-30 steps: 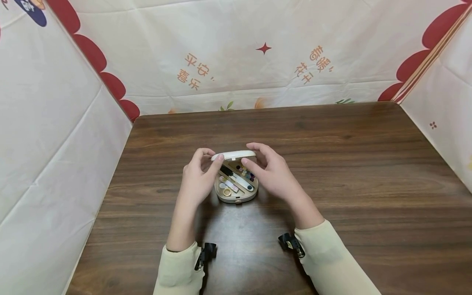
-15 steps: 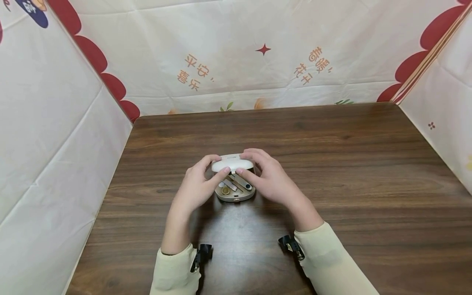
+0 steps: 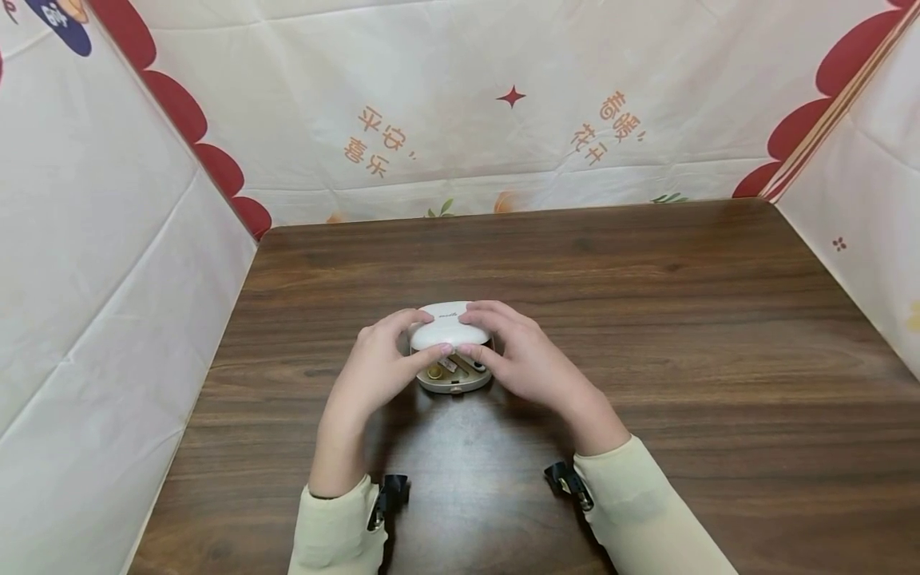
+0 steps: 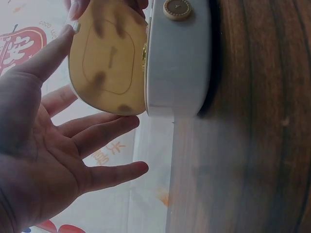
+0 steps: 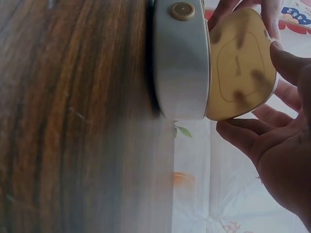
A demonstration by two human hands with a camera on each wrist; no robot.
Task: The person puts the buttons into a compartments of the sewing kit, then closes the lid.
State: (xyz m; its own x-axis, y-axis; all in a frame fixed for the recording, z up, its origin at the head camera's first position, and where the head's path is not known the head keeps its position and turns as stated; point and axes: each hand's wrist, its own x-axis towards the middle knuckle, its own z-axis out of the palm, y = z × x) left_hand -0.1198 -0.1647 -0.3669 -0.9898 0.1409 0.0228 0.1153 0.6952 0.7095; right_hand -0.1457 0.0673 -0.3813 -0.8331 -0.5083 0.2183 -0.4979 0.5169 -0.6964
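Note:
A small white oval case sits on the table, its hinged lid [image 3: 449,331] tilted partway down over the base [image 3: 454,389]. My left hand [image 3: 377,359] holds the lid's left side, thumb at the front edge and fingers on top. From the other side my right hand [image 3: 532,359] grips it likewise, the thumbs almost meeting at the front. Inside the base show a gold ring [image 3: 434,372] and parts of slim tools; the rear contents are hidden under the lid. The left wrist view shows the lid's amber inner face [image 4: 109,63] and a round gold button [image 4: 177,8] on the base.
The dark wood-grain table [image 3: 683,319] extends around the case. White printed cloth [image 3: 467,136] with red scalloped edges stands behind it and at both sides. A black wrist mount [image 3: 391,495] is on the left cuff, another black mount [image 3: 568,483] on the right.
Both hands have swung the lid forward and down from nearly upright, covering most of the contents. The base has stayed about where it was.

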